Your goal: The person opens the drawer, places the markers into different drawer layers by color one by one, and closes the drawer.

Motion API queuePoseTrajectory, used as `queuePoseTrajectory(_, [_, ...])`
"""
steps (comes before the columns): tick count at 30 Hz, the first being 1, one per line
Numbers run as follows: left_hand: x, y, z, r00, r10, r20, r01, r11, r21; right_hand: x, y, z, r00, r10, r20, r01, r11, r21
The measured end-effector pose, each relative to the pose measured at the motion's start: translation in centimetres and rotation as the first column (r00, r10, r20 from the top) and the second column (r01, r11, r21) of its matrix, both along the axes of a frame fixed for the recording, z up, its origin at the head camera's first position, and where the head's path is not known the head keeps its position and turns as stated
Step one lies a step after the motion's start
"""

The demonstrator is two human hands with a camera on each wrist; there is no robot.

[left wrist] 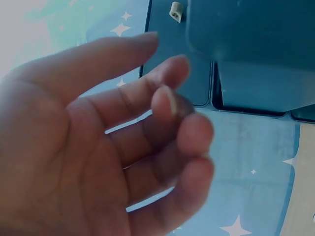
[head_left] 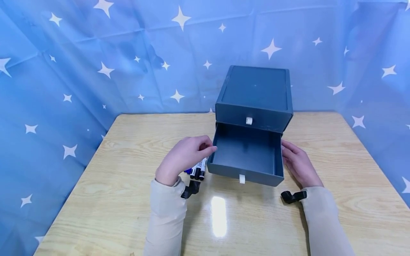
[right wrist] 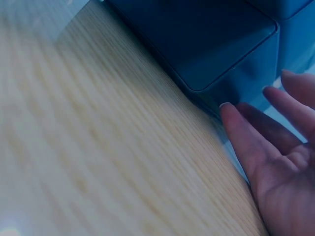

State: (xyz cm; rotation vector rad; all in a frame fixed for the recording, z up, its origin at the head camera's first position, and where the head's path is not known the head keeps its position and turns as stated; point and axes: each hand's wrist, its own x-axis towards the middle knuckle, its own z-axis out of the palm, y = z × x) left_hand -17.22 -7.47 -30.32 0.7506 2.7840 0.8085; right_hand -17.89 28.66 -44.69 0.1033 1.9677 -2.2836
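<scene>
A dark blue two-tier drawer unit (head_left: 254,87) stands at the back of the table, its lower drawer (head_left: 246,149) pulled out and its bare inside showing. My left hand (head_left: 189,153) hovers at that drawer's left edge, fingers loosely bent, with nothing in them. In the left wrist view, the left hand's (left wrist: 113,132) thumb and fingers are apart. On the other side, my right hand (head_left: 299,161) lies beside the drawer with fingers extended. The right wrist view has its fingertips (right wrist: 227,112) close to the unit's side; whether they touch, I cannot tell.
Several markers (head_left: 199,169) lie on the wooden table (head_left: 128,170) left of the drawer, partly behind my left hand. White pull tabs (head_left: 242,179) sit on the drawer fronts. A blue star-patterned cloth (head_left: 153,57) hangs behind and at both sides.
</scene>
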Motion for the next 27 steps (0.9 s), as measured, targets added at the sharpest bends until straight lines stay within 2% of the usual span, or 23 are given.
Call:
queuePoseTrajectory(3, [-0.2, -0.3, 0.0, 0.999, 0.027, -0.041, -0.025, 0.999, 0.047, -0.1, 0.0, 0.0, 1.0, -0.005, 0.003, 0.005, 1.0, 0.011])
queuePoseTrajectory(7, [-0.6, -0.8, -0.1, 0.996, 0.057, -0.062, -0.052, 0.994, 0.093, -0.1, 0.0, 0.0, 1.0, -0.001, -0.005, 0.001, 1.0, 0.001])
queuePoseTrajectory(15, [-1.2, -1.9, -0.5, 0.997, 0.074, -0.035, -0.07, 0.992, 0.101, 0.0, 0.0, 0.0, 1.0, 0.001, -0.017, -0.001, 1.0, -0.011])
queuePoseTrajectory(22, [-1.9, -2.9, -1.0, 0.991, 0.133, -0.009, -0.131, 0.986, 0.104, 0.0, -0.4, -0.2, 1.0, 0.007, -0.029, -0.007, 1.0, -0.014])
queuePoseTrajectory(27, [-2.5, -3.0, -1.8, 0.985, 0.171, 0.022, -0.172, 0.979, 0.108, 0.0, -0.1, -0.2, 0.999, -0.002, -0.048, 0.001, 1.0, -0.017])
